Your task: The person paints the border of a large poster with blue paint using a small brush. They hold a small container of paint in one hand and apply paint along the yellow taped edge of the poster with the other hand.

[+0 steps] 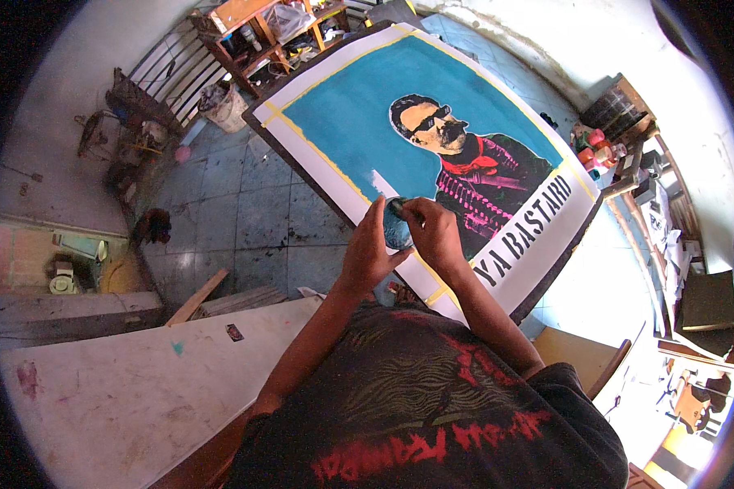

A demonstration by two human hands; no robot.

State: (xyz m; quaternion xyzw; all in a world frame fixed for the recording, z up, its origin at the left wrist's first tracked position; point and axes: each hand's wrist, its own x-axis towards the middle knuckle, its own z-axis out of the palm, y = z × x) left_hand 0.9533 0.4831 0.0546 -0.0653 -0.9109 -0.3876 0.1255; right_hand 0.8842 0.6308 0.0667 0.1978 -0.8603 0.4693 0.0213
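Note:
My left hand (365,254) is curled round a small round container (398,235) with blue paint on it. At its far rim, the fingertips of my right hand (439,236) are pinched together. Something small and dark shows by those fingertips, but I cannot make out its kind. Both hands are above the near left part of a large painted poster (342,90). It has a blue background, a portrait in a dark jacket and red scarf, and black block lettering. Yellow tape (306,140) borders the blue. A pale patch shows in the blue just beyond my left hand.
The poster lies on a dark board (271,140). A white table (139,383) stands at the lower left, with planks (245,301) behind it. Farther off are a bucket (224,110), a wooden shelf (257,41) and several paint pots (599,151) at the right.

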